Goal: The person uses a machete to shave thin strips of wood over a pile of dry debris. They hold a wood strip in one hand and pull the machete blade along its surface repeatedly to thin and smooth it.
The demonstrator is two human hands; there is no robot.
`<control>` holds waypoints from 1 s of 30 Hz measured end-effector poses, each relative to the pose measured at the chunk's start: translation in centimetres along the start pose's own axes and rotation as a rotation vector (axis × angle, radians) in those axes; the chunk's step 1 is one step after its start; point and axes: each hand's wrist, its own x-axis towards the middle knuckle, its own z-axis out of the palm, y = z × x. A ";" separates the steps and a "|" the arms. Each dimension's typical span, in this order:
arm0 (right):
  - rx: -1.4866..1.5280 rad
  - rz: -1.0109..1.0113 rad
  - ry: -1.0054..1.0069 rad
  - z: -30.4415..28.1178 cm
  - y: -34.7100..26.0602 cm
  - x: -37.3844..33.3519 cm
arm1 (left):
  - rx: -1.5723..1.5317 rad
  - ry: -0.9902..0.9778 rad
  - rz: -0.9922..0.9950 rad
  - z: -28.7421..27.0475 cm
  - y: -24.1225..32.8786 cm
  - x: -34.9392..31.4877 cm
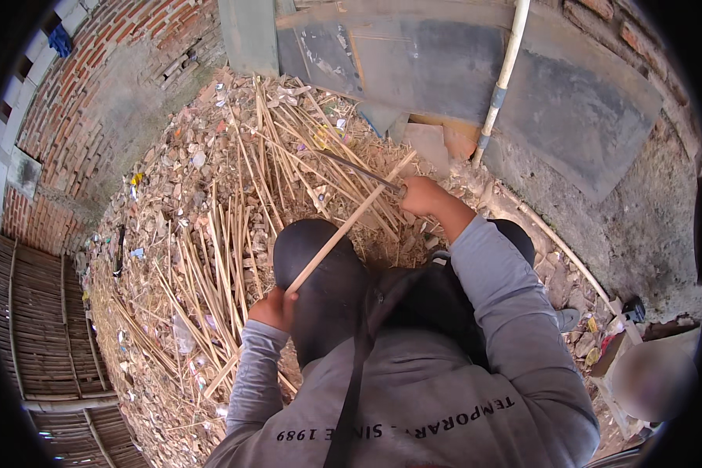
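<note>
A pale bamboo strip (349,224) slants up and to the right across my left knee. My left hand (273,309) is closed round its lower end. My right hand (421,196) is closed on the handle of a long knife (356,167), whose dark, narrow blade points up and to the left. The blade crosses the strip near its upper end, and it looks to touch it there. Beyond my knees lies a loose pile of bamboo strips (269,168). Another bundle of bamboo strips (225,257) lies to the left of my left knee.
Rubble and litter (152,226) cover the ground. A brick wall (93,109) rises at the far left, above a slatted bamboo panel (47,312). Dark sheets (437,58) lean along the far wall beside an upright pole (501,90). At the lower right stands a pale box (612,374).
</note>
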 end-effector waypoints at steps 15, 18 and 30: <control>0.186 -0.022 0.156 -0.8 -2.8 -1.1 | -0.103 0.000 -0.064 0.9 -0.2 -0.1; 0.024 -0.167 0.032 -1.2 -7.7 -4.3 | -0.102 0.029 -0.075 1.7 -0.3 -0.5; 0.195 -0.098 0.262 0.9 -1.2 0.7 | -0.099 -0.010 -0.073 0.2 0.4 0.3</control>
